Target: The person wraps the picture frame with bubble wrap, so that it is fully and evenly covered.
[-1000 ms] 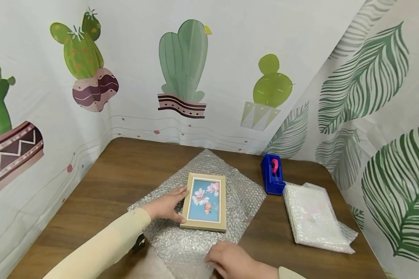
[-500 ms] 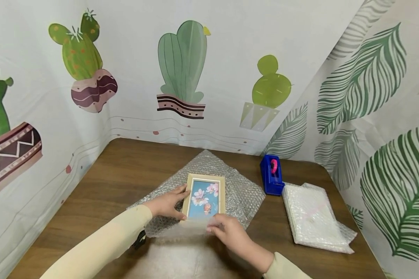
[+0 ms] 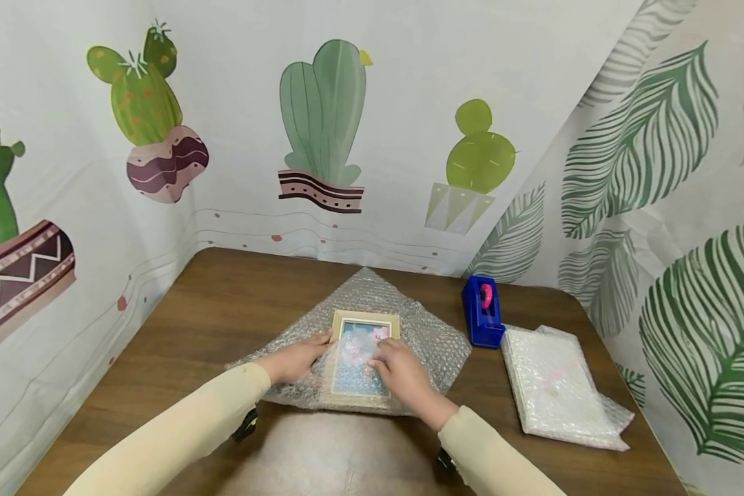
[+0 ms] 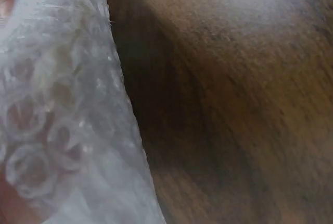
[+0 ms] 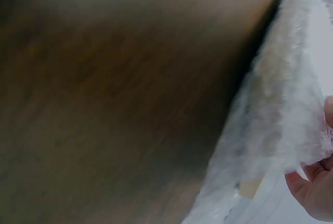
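A wooden picture frame (image 3: 362, 317) with pink flowers on blue lies on a sheet of bubble wrap (image 3: 430, 337). The near flap of the wrap is folded up over most of the frame, so the picture looks hazy through it. My left hand (image 3: 294, 359) rests against the frame's left edge, its thumb covered by the flap. With thumb and fingers my right hand (image 3: 401, 372) pinches the flap's end above the picture. In the right wrist view, the fingertips (image 5: 299, 185) hold the edge of the wrap. Bubble wrap (image 4: 62, 104) fills the left side of the left wrist view.
A blue tape dispenser (image 3: 485, 324) with a pink core stands at the back right of the brown table (image 3: 192, 310). In front of it lies a flat bubble-wrapped package (image 3: 558, 389). A printed cloth (image 3: 403, 138) hangs behind the table.
My right hand has taken hold of the wrap's near corner, lifted it and carried it away from me over the frame. My left hand has stayed at the frame's left edge.
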Tool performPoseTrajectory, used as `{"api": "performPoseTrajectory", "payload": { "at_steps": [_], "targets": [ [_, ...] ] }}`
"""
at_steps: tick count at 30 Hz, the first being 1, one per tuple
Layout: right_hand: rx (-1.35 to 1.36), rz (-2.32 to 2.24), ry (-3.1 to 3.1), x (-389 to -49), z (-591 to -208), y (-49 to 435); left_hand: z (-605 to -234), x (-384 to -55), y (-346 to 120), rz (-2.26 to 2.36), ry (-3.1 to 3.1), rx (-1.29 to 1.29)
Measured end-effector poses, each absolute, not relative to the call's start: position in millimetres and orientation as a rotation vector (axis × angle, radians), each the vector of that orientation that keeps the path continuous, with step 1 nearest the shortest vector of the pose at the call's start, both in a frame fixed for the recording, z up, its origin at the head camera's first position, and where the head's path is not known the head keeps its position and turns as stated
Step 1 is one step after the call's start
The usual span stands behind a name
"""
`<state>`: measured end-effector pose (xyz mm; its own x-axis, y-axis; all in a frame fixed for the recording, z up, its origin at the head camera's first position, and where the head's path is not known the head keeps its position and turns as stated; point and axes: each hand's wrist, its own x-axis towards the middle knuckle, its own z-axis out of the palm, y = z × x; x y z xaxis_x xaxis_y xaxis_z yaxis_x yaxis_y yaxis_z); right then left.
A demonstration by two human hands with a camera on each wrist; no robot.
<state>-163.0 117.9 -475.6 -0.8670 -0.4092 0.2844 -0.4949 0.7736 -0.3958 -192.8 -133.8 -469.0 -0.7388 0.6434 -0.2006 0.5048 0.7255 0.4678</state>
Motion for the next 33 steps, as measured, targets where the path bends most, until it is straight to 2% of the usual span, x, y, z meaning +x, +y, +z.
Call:
{"api": "performPoseTrajectory", "payload": {
  "at_steps": [9,22,27,33],
  "targets": [
    [0.757,0.628,-2.864,-177,-490,123,-467,-193,-132,0.533,2.591,0.914],
    [0.752,0.497,-2.962,-176,-503,126,-472,-192,-131,0.548,2.599,0.970],
    [0.737,0.562,-2.966,-174,-505,123,-473,-191,-136,0.671,2.530,0.870],
    [0.687,0.623,-2.976,-174,-506,118,-459,-181,-154,0.960,2.417,0.526]
  ]
}}
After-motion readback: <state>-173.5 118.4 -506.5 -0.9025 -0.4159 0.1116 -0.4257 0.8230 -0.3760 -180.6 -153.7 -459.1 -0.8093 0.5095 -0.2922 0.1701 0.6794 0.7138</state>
